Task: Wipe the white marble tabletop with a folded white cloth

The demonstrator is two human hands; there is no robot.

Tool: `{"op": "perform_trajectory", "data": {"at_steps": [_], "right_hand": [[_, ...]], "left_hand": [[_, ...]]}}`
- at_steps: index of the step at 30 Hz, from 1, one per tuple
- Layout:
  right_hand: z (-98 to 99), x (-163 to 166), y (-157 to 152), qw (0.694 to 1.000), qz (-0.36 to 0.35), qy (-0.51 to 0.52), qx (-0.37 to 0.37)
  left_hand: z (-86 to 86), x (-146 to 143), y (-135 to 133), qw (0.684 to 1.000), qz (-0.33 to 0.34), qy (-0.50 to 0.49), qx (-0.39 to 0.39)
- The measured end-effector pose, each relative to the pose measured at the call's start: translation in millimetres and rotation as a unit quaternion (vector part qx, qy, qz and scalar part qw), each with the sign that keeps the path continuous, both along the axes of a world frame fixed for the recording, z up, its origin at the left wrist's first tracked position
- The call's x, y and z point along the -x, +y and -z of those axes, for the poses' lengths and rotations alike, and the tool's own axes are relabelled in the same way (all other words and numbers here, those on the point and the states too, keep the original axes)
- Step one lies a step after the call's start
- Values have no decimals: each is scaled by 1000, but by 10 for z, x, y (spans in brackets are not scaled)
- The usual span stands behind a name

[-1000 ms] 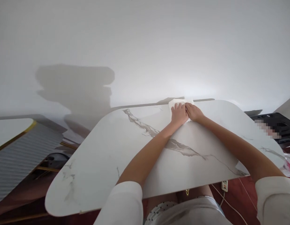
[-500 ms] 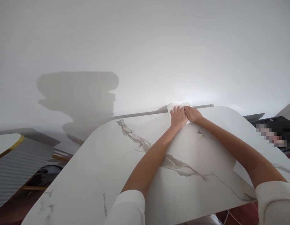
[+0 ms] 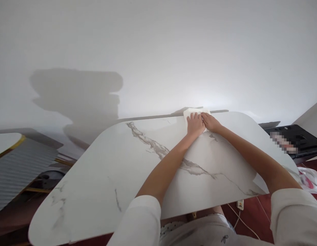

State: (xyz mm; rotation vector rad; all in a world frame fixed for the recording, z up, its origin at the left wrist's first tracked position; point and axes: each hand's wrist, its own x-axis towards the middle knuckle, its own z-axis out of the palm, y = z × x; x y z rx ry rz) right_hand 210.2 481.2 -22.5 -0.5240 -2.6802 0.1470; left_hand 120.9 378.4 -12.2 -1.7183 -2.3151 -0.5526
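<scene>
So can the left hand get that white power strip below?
Probably not: the left hand is on the white wipe at the far edge of the tabletop, which lies between it and the power strip.

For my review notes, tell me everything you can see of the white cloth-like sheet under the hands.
The white sheet looks thin, soft and plain; whether it is cloth or paper I cannot tell. It lies spread at the far edge of the marble-patterned tabletop, close to the wall. The left hand rests on it, with the right hand against that hand's fingers. Much of its middle is covered; its far and left edges show.
</scene>
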Motion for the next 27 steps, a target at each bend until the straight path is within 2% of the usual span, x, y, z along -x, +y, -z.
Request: {"op": "perform_trajectory", "data": {"at_steps": [6, 14, 20, 27], "right_hand": [[-15, -167, -249, 999, 47, -7, 6], [-16, -366, -599, 997, 74, -6, -4], [10, -538, -948, 996, 92, -1, -9], [-27, -787, -1490, 995, 95, 0, 2]], "left_hand": [[6, -115, -173, 1000, 22, 0, 4], [-31, -280, -477, 999, 46, 3, 10], [-71, -430, -814, 997, 66, 12, 32], [-52, -599, -1282, 995, 87, 42, 28]]}}
